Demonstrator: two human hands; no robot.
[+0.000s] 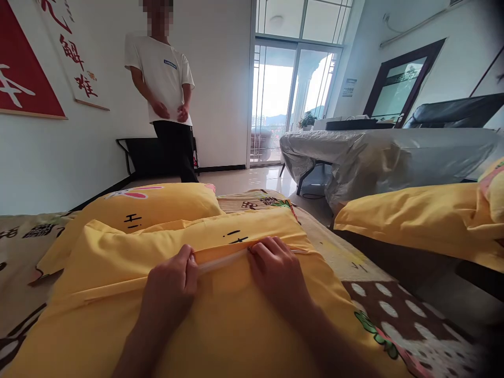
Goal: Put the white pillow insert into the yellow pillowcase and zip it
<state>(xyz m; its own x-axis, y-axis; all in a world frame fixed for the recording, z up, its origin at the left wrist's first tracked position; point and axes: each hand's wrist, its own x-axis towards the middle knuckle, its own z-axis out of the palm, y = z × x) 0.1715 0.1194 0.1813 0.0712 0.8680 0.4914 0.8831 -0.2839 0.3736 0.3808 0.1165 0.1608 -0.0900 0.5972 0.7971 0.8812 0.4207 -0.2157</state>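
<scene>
A yellow pillowcase lies in front of me, and it looks filled. Across it runs a zipper, its pale strip showing under a folded flap of cloth. My left hand is closed, pinching the flap's edge between thumb and forefinger. Closed as well, my right hand grips the zipper at the other end of the pale strip. A small dark bit, seemingly the zipper pull, shows at its fingertips. Part of the pull is hidden by the fingers.
Behind lies another yellow pillow, on a patterned blanket. More yellow bedding is at the right. A person stands beyond the blanket, hands before the waist. A plastic-covered table stands near the glass door.
</scene>
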